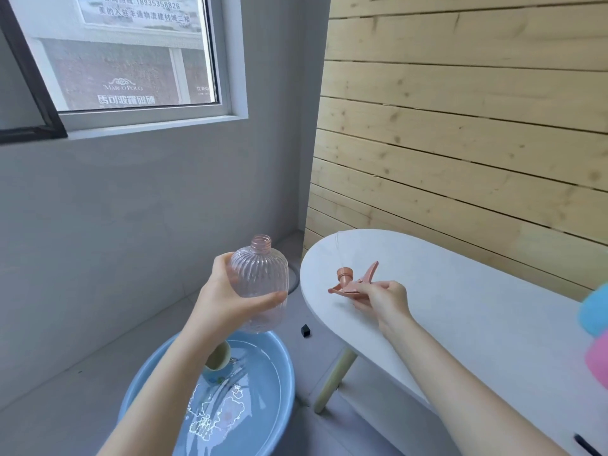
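My left hand (227, 297) grips a clear pink ribbed plastic bottle (260, 278) around its body, upright and uncapped, held in the air above the blue basin (283, 383). My right hand (381, 299) pinches a pink spray-trigger head (353, 280) that lies at the near left end of the white oval table (460, 307). A thin clear tube rises from the spray head toward the table's far edge.
The basin stands on the grey floor and holds water and a small floating cup (217, 358). A small black piece (305, 330) lies on the floor beside the table leg (334, 380). Blue and pink objects (597, 327) sit at the right edge. A wood-slat wall stands behind the table.
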A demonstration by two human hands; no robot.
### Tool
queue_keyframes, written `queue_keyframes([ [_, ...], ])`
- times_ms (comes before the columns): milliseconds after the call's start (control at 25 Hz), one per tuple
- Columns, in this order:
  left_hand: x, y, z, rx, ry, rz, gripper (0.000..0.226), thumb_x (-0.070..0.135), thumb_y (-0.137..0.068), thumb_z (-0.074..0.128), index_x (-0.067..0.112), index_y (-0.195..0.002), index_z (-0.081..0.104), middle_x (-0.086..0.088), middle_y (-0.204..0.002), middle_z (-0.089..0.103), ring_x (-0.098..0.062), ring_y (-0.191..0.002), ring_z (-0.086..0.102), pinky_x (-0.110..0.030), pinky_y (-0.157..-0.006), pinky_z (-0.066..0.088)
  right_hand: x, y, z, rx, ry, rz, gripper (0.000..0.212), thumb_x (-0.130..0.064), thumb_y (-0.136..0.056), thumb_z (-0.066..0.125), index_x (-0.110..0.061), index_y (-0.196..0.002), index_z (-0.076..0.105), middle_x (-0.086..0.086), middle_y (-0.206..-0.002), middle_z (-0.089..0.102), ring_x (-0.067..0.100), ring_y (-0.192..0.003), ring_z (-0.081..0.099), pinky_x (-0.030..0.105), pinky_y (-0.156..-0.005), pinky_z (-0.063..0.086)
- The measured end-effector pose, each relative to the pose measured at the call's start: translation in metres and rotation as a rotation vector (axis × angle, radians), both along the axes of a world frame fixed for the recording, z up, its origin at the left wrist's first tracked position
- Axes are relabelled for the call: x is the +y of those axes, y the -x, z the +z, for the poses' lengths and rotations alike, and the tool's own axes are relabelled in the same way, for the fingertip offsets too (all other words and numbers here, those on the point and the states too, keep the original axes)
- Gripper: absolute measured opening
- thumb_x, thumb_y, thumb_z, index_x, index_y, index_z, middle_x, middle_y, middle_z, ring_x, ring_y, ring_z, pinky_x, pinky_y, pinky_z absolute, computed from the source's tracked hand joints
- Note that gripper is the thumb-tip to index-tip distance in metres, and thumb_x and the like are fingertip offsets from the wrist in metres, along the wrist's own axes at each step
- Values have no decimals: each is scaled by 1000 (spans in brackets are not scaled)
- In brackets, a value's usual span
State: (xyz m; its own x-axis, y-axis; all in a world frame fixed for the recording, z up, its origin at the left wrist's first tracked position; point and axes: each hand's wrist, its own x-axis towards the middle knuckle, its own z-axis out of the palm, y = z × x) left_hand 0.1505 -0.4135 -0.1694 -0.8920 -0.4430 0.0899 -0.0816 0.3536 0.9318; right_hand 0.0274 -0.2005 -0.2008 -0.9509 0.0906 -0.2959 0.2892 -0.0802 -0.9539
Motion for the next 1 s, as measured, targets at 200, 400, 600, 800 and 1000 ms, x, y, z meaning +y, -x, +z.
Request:
queue_keyframes([
  [200, 5, 3, -2, -8, 9, -9, 100, 60, -32, 80, 39, -121, 38, 13, -116, 56, -6, -112, 53, -32, -93, 46, -7, 7, -18, -42, -98, 18, 38, -4, -56, 87, -10, -68, 51, 10, -85, 71, 27, -82, 72, 42, -82, 57],
  [400, 3, 4, -1, 8, -6, -4, 97, 58, -35, 81, 40, -119, 38, 15, -116, 55, -7, -114, 52, -33, -96, 45, -4, 5, -23, 109, -496, 50, 39, -33, -65, 86, -13, -66, 52, 0, -72, 65, 24, -83, 66, 29, -64, 43],
  [600, 1, 0, 3, 25, -19, -4, 93, 54, -39, 83, 39, -119, 38, 17, -114, 55, -4, -111, 52, -30, -93, 46, 3, -1, -26, 263, -759, 101, 44, -47, -69, 80, -17, -65, 48, -12, -75, 59, 15, -79, 56, 26, -54, 33],
  [800, -4, -8, 8, 74, -42, 4, 88, 45, -48, 88, 37, -121, 39, 18, -113, 55, 1, -109, 52, -25, -87, 44, 2, -1, -9, 309, -883, 51, 24, -36, -82, 69, -13, -78, 64, -3, -89, 69, 25, -93, 61, 29, -70, 41],
  [1000, -14, -15, 18, 115, -61, 19, 89, 41, -53, 92, 36, -124, 37, 23, -113, 52, 8, -108, 47, -25, -88, 43, -19, -27, 72, 563, -533, 164, 11, -19, -87, 64, -14, -78, 67, -8, -77, 67, 12, -81, 63, 17, -68, 43],
])
